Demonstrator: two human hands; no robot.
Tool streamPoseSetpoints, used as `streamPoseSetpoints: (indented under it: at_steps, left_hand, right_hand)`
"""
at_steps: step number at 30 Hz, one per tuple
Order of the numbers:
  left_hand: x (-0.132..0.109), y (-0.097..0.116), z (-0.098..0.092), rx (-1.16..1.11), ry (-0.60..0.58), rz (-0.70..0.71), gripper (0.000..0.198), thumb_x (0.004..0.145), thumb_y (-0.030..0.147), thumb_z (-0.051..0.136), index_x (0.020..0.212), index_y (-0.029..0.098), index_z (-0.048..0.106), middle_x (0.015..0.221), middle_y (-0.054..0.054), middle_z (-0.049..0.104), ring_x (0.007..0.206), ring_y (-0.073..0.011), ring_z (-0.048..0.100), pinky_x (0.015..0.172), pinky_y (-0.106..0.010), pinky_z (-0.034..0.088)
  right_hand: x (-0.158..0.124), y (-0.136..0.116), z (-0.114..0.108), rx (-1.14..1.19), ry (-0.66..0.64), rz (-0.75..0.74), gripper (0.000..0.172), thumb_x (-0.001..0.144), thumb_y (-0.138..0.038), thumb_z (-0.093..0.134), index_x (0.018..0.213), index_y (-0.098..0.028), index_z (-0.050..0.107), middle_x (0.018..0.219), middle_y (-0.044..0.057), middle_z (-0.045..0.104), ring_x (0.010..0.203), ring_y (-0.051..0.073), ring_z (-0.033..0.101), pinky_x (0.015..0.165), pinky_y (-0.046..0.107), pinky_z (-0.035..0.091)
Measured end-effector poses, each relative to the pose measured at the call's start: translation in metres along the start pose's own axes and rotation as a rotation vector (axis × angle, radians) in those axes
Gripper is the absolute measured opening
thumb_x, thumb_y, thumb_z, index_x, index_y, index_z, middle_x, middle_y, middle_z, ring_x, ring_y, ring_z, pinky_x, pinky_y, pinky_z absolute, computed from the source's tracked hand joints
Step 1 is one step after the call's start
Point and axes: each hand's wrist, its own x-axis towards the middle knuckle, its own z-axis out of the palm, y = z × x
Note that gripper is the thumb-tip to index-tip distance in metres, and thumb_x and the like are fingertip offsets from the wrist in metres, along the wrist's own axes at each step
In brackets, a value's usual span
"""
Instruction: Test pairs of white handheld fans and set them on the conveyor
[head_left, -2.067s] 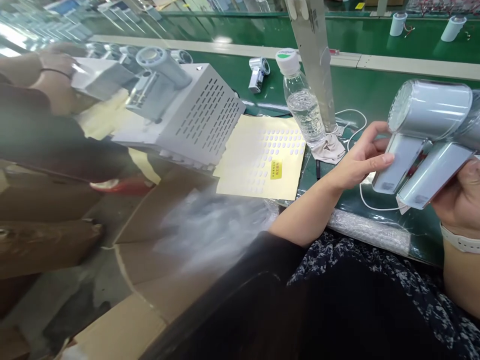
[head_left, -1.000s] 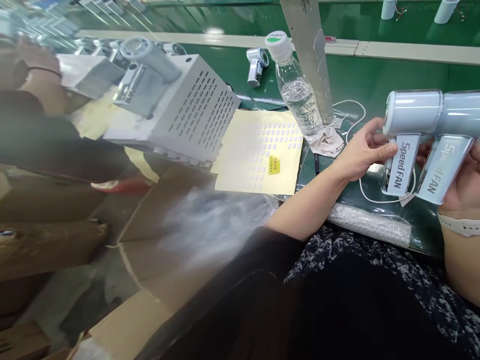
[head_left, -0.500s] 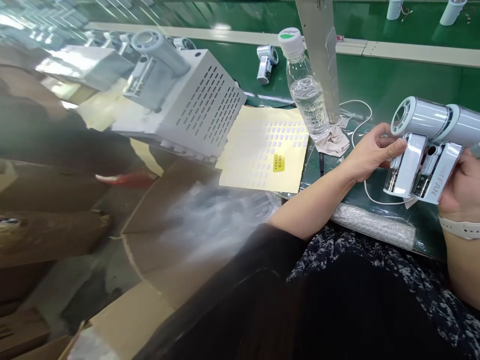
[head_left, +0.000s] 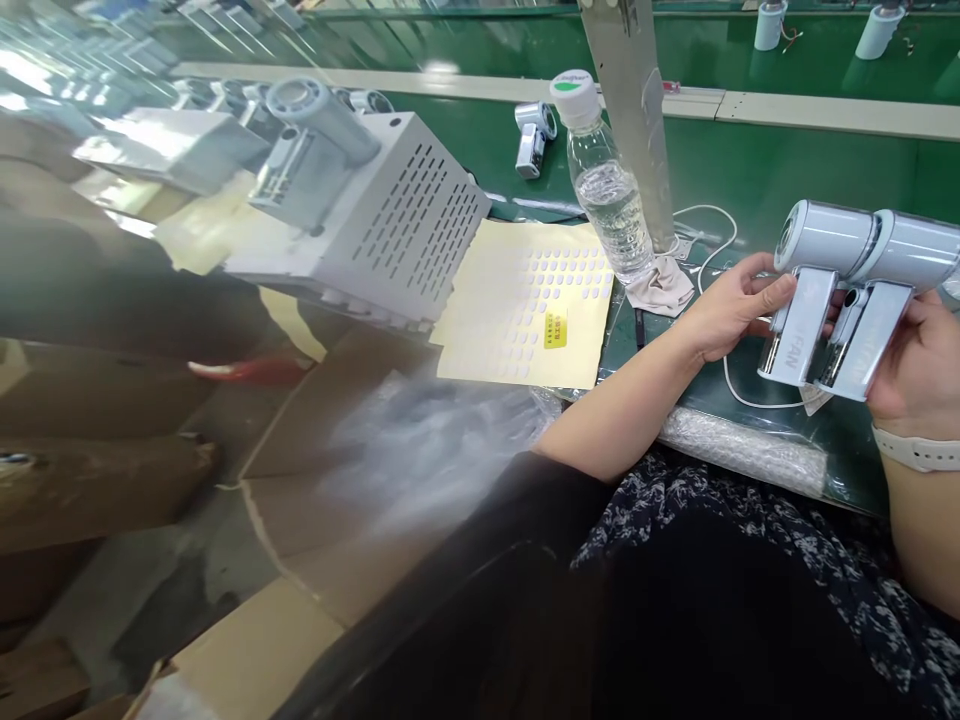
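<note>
The left hand (head_left: 739, 305) and right hand (head_left: 919, 355) hold two silver handheld fans (head_left: 825, 240) side by side above the green table (head_left: 750, 170), near its front edge. A plastic water bottle (head_left: 607, 180) and a cream sheet of round stickers (head_left: 525, 300) sit just left of the hands.

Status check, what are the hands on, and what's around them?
Left hand, right hand: holding two white handheld fans. Nearby: white cable beneath, plastic water bottle past left hand.
</note>
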Motion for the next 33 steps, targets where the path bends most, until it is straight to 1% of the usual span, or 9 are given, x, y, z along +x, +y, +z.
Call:
streamPoseSetpoints:
  at_steps: [8,13,17,21,24,27,30,31,33]
  left_hand:
    - [0.002,0.001,-0.003,-0.024,-0.028,0.034,0.085,0.062,0.074,0.111,0.119,0.027,0.070,0.102,-0.002,0.080,0.107,-0.0247,0.079,0.079,-0.033,0.061]
    - [0.003,0.002,-0.004,0.049,0.004,0.073,0.083,0.068,0.075,0.107,0.126,0.024,0.075,0.114,-0.007,0.082,0.113,-0.0261,0.079,0.081,-0.034,0.061]
    - [0.007,0.000,-0.007,0.161,-0.044,0.135,0.081,0.072,0.071,0.105,0.130,0.022,0.077,0.125,-0.011,0.083,0.115,-0.0267,0.078,0.091,-0.039,0.063]
    - [0.013,-0.003,-0.013,0.291,-0.051,0.267,0.083,0.070,0.058,0.105,0.135,0.018,0.074,0.133,-0.015,0.082,0.123,-0.0309,0.078,0.111,-0.047,0.063]
    - [0.015,0.000,-0.016,0.465,-0.027,0.449,0.073,0.070,0.049,0.103,0.131,0.021,0.077,0.136,-0.014,0.083,0.132,-0.0356,0.077,0.122,-0.054,0.058]
    - [0.012,0.006,-0.013,0.558,0.032,0.621,0.044,0.086,0.062,0.092,0.112,0.029,0.082,0.144,-0.010,0.084,0.158,-0.0390,0.066,0.138,-0.064,0.045]
    - [0.005,0.006,-0.007,0.556,0.171,0.709,0.041,0.101,0.074,0.074,0.101,0.034,0.082,0.145,-0.008,0.084,0.167,-0.0363,0.058,0.141,-0.067,0.040]
    - [0.003,0.003,-0.006,0.550,0.198,0.719,0.041,0.103,0.074,0.073,0.101,0.034,0.082,0.144,-0.009,0.085,0.166,-0.0360,0.058,0.141,-0.067,0.041]
    - [0.001,-0.004,-0.007,0.545,0.209,0.736,0.039,0.103,0.072,0.075,0.101,0.033,0.081,0.141,-0.010,0.086,0.163,-0.0360,0.061,0.142,-0.066,0.043]
  right_hand:
    - [-0.011,0.000,0.002,0.002,0.002,-0.067,0.032,0.076,-0.019,0.061,0.100,-0.025,0.081,0.089,0.006,0.082,0.081,0.030,0.080,0.074,0.052,0.074]
    - [-0.013,0.002,0.000,-0.002,-0.074,-0.061,0.032,0.073,-0.030,0.068,0.102,-0.028,0.082,0.090,0.008,0.083,0.083,0.035,0.080,0.077,0.061,0.073]
    - [-0.006,0.002,-0.006,-0.060,-0.123,-0.197,0.036,0.065,-0.024,0.082,0.100,-0.031,0.079,0.096,0.001,0.083,0.093,0.029,0.077,0.094,0.053,0.071]
    - [0.001,-0.002,-0.019,-0.236,-0.147,-0.316,0.063,0.050,-0.020,0.099,0.108,-0.030,0.079,0.106,-0.001,0.082,0.100,0.024,0.074,0.114,0.047,0.064]
    - [-0.001,-0.009,-0.029,-0.462,-0.263,-0.439,0.076,0.045,-0.020,0.110,0.115,-0.031,0.082,0.116,0.002,0.082,0.115,0.029,0.076,0.128,0.054,0.058]
    - [-0.007,-0.015,-0.031,-0.546,-0.408,-0.614,0.066,0.054,-0.032,0.114,0.113,-0.036,0.085,0.138,0.004,0.080,0.141,0.036,0.073,0.144,0.064,0.045]
    - [-0.008,-0.017,-0.030,-0.580,-0.384,-0.723,0.060,0.057,-0.039,0.117,0.109,-0.040,0.088,0.149,0.003,0.077,0.156,0.039,0.066,0.146,0.069,0.042]
    - [-0.007,-0.017,-0.030,-0.575,-0.360,-0.726,0.060,0.055,-0.037,0.118,0.106,-0.040,0.087,0.149,0.003,0.077,0.158,0.040,0.065,0.146,0.071,0.044]
    - [-0.002,-0.015,-0.033,-0.473,-0.268,-0.605,0.059,0.051,-0.028,0.120,0.098,-0.039,0.085,0.147,0.001,0.079,0.159,0.037,0.064,0.147,0.068,0.044]
